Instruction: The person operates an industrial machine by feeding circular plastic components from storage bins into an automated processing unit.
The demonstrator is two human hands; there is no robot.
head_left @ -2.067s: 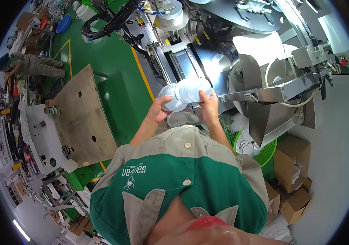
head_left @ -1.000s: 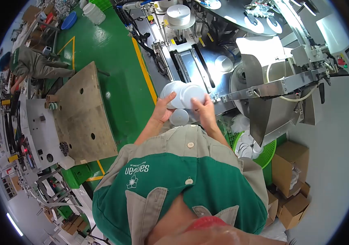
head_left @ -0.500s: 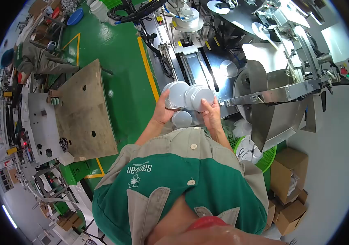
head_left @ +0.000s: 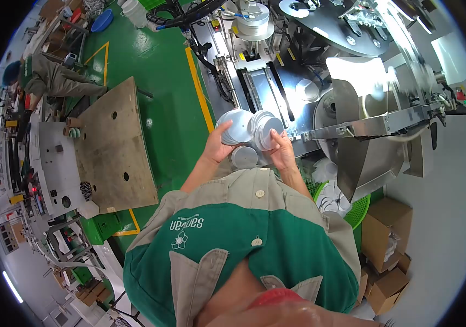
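My left hand is closed on a stack of round, pale flat discs, with the thumb over their edge. My right hand grips a second, fanned stack of similar discs, its thumb and fingers on the near right side. The two stacks meet at their inner edges, side by side in front of my chest. Just below them, a smaller pile of discs sits by the machine's near edge, apart from my fingers. The fingers beneath both held stacks are hidden.
A machine with a metal bed and a dark rotary table stands ahead. A metal chute is at right, above a green basket of discs. Cardboard boxes stand lower right; a co-worker bends at far left.
The right-hand stack is tilted and fanned more than before, with the thumb shifted on it. At upper right, the machine's arm and rotary table have moved; the arm is blurred.
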